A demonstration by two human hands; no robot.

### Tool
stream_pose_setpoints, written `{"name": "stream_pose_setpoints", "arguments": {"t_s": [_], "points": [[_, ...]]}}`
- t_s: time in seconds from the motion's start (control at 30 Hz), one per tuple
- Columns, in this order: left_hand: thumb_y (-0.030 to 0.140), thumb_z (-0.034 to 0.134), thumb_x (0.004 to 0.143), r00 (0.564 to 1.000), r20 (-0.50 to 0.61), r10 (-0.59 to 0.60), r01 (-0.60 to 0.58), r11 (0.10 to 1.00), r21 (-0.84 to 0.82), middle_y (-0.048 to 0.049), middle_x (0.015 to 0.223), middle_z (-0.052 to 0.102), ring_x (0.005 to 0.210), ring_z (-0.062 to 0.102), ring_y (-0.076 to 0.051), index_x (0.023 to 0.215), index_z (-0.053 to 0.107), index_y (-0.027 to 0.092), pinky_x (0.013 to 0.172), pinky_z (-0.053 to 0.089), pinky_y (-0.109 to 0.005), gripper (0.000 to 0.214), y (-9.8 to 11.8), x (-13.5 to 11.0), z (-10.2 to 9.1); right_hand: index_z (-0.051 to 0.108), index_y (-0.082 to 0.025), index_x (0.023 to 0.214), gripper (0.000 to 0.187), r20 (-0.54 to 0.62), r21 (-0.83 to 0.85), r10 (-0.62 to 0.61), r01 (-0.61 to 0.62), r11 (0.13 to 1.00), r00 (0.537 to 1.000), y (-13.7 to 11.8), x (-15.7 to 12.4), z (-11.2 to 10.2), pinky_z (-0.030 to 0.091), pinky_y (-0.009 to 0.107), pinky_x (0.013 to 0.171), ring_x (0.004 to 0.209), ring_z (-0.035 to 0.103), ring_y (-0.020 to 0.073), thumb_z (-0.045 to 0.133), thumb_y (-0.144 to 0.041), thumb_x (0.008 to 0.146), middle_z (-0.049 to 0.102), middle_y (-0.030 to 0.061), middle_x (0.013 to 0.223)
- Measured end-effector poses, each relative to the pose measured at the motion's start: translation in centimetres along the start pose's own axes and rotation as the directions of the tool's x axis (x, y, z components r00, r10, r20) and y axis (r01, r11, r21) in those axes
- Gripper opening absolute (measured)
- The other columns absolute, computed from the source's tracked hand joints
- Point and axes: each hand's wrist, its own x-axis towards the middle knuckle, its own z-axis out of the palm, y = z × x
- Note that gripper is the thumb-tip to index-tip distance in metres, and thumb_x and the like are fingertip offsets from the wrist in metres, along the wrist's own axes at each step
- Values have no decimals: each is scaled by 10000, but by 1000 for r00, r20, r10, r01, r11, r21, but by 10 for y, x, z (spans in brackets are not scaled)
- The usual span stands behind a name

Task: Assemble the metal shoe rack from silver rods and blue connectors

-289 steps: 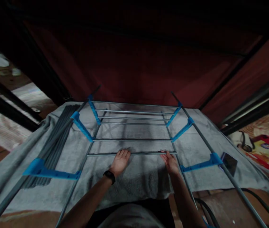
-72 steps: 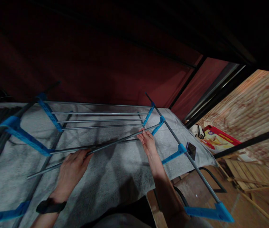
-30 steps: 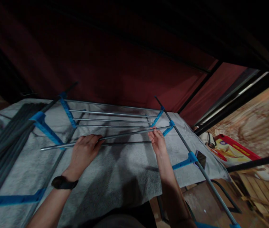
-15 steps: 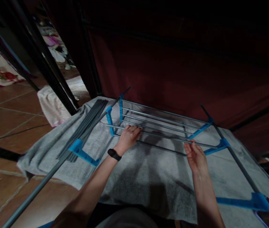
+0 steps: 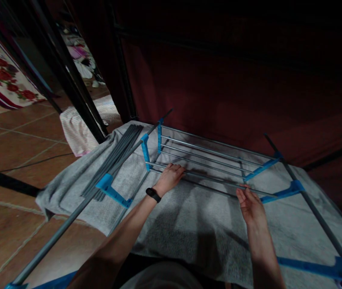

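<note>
A thin grey metal rod [image 5: 213, 179] spans a rack frame with blue plastic brackets, and both hands hold it. My left hand [image 5: 171, 176], with a black band on the wrist, has its fingers curled over the rod's left part. Palm up, my right hand [image 5: 250, 204] pinches the rod near its right end. The rod's left end is by the lower part of a left blue bracket [image 5: 145, 152]. Its right end lies over the arm of a right blue bracket [image 5: 285, 192]. Behind it, several similar rods [image 5: 207, 150] run between the farther brackets.
A bundle of loose grey rods [image 5: 113, 160] lies on the grey blanket [image 5: 183, 228] at left. Thick side tubes [image 5: 68, 222] slope towards me, carrying more blue brackets. A dark red cloth [image 5: 219, 88] hangs behind. Black posts [image 5: 68, 80] stand at left above the tiled floor [image 5: 17, 144].
The rod has dropped slightly between my hands. Its left end, which stuck out past the left bracket, is now at that bracket. The view has shifted a little left.
</note>
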Motion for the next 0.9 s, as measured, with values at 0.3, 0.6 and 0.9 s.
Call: {"name": "stream_pose_setpoints", "arguments": {"t_s": [0.3,0.6,0.9], "points": [[302,553,1046,1000,6,28,-28,999,-28,-90,1036,733,984,682,-237,1152,691,179,928,460,-406,213,0,6,11,681,-213,720,265,-63,17,45,-44,999,997,-4,-4,-4,629,303,917,886,742,118,939,-235,665,769,-26,1005],[293,557,1044,1000,27,3,-3,1000,-20,-87,1023,725,968,677,-229,1144,690,174,913,463,-383,205,-6,4,15,725,-232,789,270,-63,13,48,-48,999,997,-2,-5,0,626,336,930,881,743,128,951,-244,643,768,-31,992],[283,574,1037,1000,16,8,-8,1000,-8,-82,1014,728,954,679,-220,1127,689,172,897,462,-372,183,-9,5,17,718,-213,763,250,-52,2,50,-50,999,997,-1,-7,2,628,332,937,883,752,134,948,-249,672,772,-13,1001]]}}
